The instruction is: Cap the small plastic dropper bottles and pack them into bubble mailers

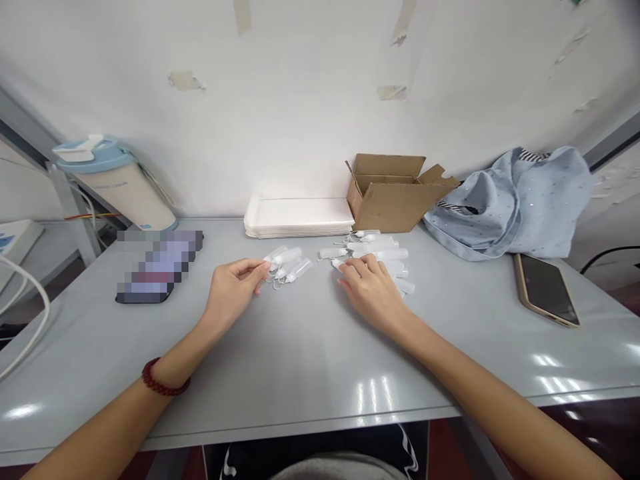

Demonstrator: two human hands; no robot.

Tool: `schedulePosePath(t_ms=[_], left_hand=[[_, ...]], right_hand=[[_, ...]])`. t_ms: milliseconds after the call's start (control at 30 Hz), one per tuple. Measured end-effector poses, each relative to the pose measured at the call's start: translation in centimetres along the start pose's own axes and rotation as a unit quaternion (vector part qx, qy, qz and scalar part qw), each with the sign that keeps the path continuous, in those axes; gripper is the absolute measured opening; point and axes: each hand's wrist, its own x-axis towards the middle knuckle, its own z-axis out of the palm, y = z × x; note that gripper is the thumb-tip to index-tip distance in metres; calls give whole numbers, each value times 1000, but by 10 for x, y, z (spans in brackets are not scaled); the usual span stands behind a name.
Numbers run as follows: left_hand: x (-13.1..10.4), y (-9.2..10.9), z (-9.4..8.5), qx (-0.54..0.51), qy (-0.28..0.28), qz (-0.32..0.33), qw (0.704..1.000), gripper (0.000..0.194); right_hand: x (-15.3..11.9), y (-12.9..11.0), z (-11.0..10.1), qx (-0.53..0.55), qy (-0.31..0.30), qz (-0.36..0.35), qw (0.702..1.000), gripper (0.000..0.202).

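Several small translucent white bottles with thin pointed tips (300, 269) lie in a small group left of centre on the grey table. My left hand (234, 288) is at their left side, thumb and fingertips pinched together at the tips of the bottles; what exactly is between them is too small to tell. A larger pile of the same bottles (393, 254) lies right of centre. Over its near left part rests my right hand (371, 288), palm down with bent fingers, touching a bottle whose white tip shows by the fingers. The fingertips are partly hidden.
Behind the bottles are a stack of white padded envelopes (300, 217) and an open cardboard box (395, 203). A tumbler (127, 190) and a phone with a blurred screen (160, 267) are at left. A blue cloth bag (530, 207) and another phone (547, 290) are at right.
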Motion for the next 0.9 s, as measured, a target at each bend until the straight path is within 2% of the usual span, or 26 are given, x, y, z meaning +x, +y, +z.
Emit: schedulePosePath(t_ms=[133, 333, 433, 500, 600, 700, 800, 900], left_hand=[[0, -2, 1, 27, 6, -10, 1000, 28], [-2, 2, -1, 16, 17, 28, 999, 24], [-4, 2, 1, 0, -12, 41, 999, 24], [-7, 1, 3, -9, -37, 45, 998, 26], [-10, 0, 5, -25, -92, 49, 994, 27], [-12, 0, 6, -43, -166, 51, 984, 32], [-13, 0, 7, -48, -216, 47, 974, 36], [-13, 0, 8, -50, -234, 37, 970, 36]], right_hand=[[0, -3, 1, -43, -4, 3, 999, 22], [-2, -4, 6, -32, -12, 2, 999, 25], [-3, -4, 1, 16, 9, 22, 1000, 28], [-3, -6, -7, 93, 30, 34, 995, 27], [-3, -9, -20, 248, 50, 51, 966, 23], [-4, -13, -32, 373, 28, 113, 920, 23], [-4, -17, -39, 449, -11, 168, 877, 24], [-3, -19, -42, 496, -31, 185, 848, 23]])
